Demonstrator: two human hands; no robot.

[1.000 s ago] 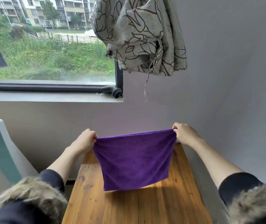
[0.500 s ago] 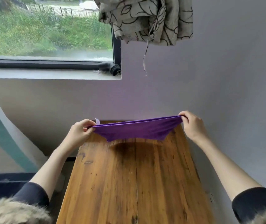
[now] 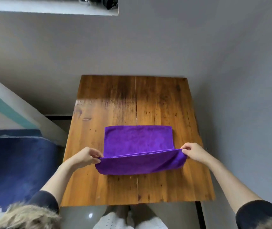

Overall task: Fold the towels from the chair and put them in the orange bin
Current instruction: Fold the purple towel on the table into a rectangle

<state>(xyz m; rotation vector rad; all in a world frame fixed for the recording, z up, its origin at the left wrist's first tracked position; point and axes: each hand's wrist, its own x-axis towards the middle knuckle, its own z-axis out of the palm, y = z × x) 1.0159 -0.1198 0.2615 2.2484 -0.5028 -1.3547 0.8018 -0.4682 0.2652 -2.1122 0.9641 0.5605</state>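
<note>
honestly, with the left hand (image 3: 86,157) and right hand (image 3: 193,152) each pinching a near corner of the purple towel (image 3: 137,142), which lies half on the wooden table (image 3: 115,100), uneven pulling could skew the fold, while the blue seat (image 3: 16,159) sits left and no orange bin is in view.
</note>
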